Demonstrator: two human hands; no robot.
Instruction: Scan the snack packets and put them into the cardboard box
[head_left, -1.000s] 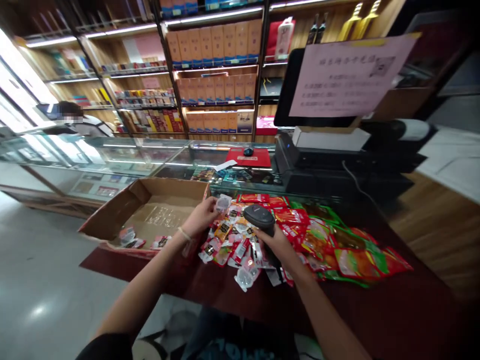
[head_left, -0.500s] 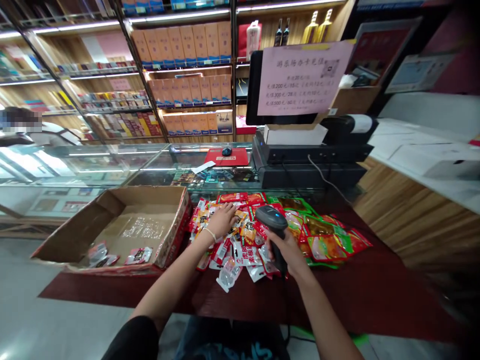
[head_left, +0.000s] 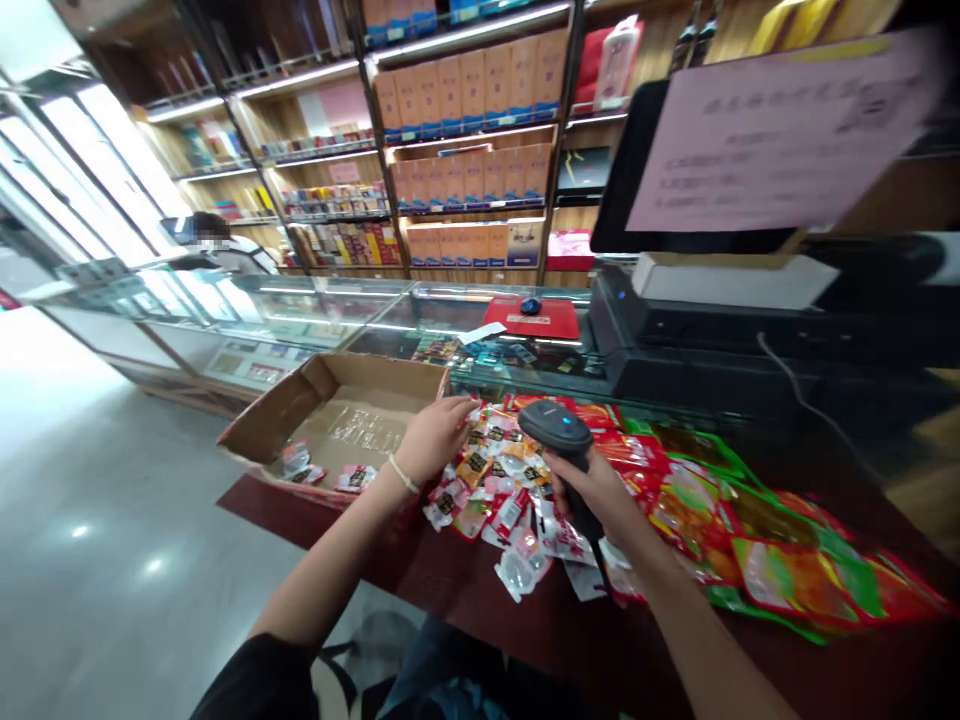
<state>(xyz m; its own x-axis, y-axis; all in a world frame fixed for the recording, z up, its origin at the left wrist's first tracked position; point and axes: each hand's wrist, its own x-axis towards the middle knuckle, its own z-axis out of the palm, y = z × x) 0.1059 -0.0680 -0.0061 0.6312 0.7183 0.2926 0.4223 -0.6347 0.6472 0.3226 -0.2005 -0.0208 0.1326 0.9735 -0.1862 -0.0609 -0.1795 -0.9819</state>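
Far left: a person [head_left: 244, 257] behind the glass display case [head_left: 315, 295]. Nearer, an open cardboard box [head_left: 259, 442] on the dark red surface [head_left: 442, 575], a few packets inside along its near side. Right of it, left hand [head_left: 439, 440], palm down, fingers extended at the left edge of a loose heap of small packets [head_left: 491, 470]; underside hidden, cannot tell if it grips anything. Heap lies between box and right hand [head_left: 596, 495], whose fingers wrap the handle of a black handheld scanner [head_left: 556, 428], blue light on top, head above the heap. Farther right: larger red-and-green bags [head_left: 772, 545], overlapping.
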